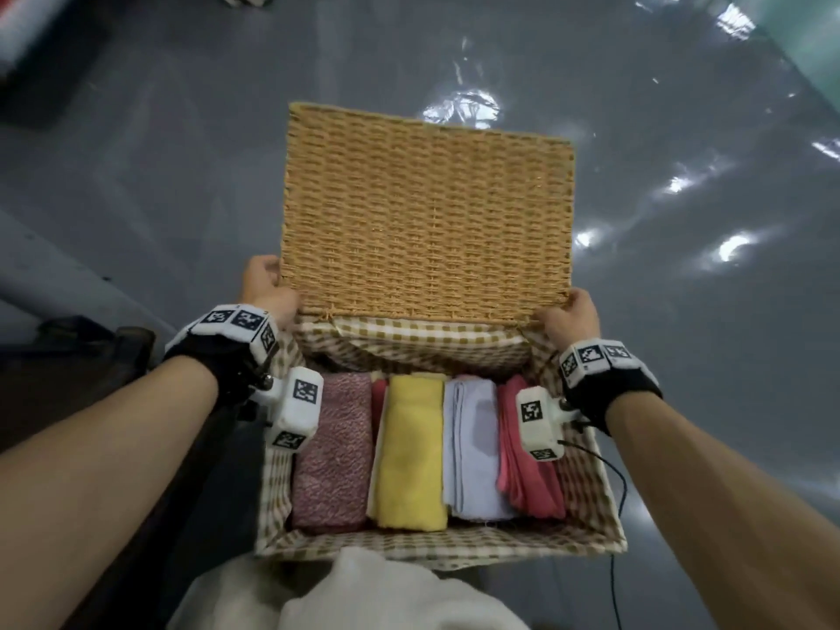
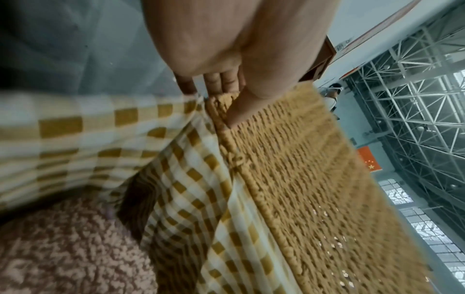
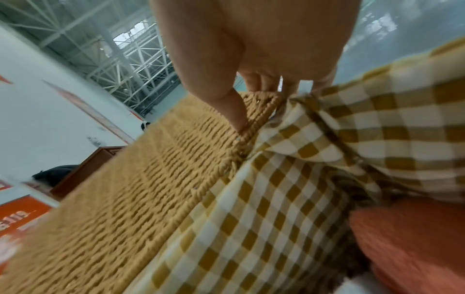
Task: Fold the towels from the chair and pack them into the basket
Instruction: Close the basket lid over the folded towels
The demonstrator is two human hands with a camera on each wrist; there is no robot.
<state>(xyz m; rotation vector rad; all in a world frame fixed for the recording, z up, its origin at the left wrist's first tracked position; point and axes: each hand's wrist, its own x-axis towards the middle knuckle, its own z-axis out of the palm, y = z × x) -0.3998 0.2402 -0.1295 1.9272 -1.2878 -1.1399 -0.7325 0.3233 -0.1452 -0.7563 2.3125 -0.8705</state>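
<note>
Closest to us there's a bit of cream cloth (image 1: 363, 593) at the bottom edge of the head view, right up against the near rim of the wicker basket (image 1: 436, 545). The basket sits on the grey floor (image 1: 682, 266) and has a gold-and-white checked liner (image 1: 409, 338).

Inside we've got the folded towels packed side by side, left to right: a nubby mauve towel (image 1: 334, 452), a thin sliver of a red one (image 1: 378, 395) tucked behind it, a yellow towel (image 1: 411, 452), a pale lavender towel (image 1: 472, 447), and a coral-pink towel (image 1: 527, 456) against the right wall. They all lie below the rim.

Our forearms run in from both sides with black wrist straps and white marker blocks (image 1: 295, 411) hanging over the towels.

Further out, our left hand (image 1: 268, 288) grips the left hinge-side corner of the woven lid (image 1: 422, 211), thumb on the inner face and fingers wrapped behind the edge, which the left wrist view shows pretty clearly. Our right hand (image 1: 568, 316) does the same on the right corner, thumb pressed on the weave, fingers curled round the back. The lid stands tilted open away from us, its inner side facing us.

Past that it's just shiny floor with light reflections. Far left has some dark blurry shapes we can't make out.
</note>
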